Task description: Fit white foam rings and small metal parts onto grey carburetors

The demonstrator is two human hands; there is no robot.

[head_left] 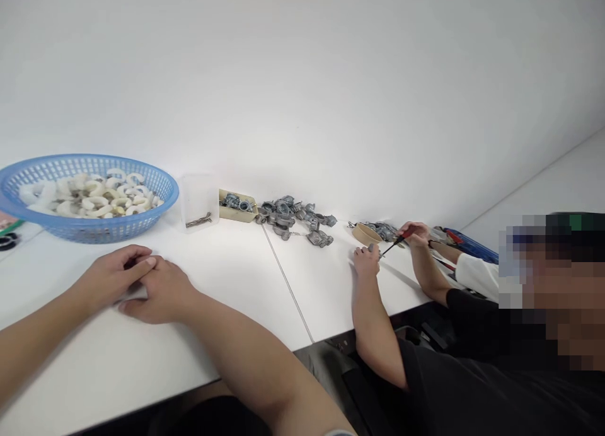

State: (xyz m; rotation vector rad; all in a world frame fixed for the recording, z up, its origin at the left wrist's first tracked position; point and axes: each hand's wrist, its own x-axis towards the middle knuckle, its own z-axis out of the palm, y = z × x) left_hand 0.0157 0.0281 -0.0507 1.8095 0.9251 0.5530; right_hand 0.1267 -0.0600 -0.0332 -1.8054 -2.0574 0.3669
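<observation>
My left hand and my right hand rest together on the white table, fingers curled and overlapping. The left thumb lies against the fingers of the right hand. No object shows in either hand, though the inner sides of the palms are hidden. Just beyond them stands a blue plastic basket, heaped with white curved pieces. A clear plastic box with a few drill bits in it is behind my right hand.
A beige tray of metal parts and a pile of grey metal castings lie along the wall. To the right, a co-worker's hand steadies a small part while the other holds a red-handled screwdriver. A round tan container stands nearby.
</observation>
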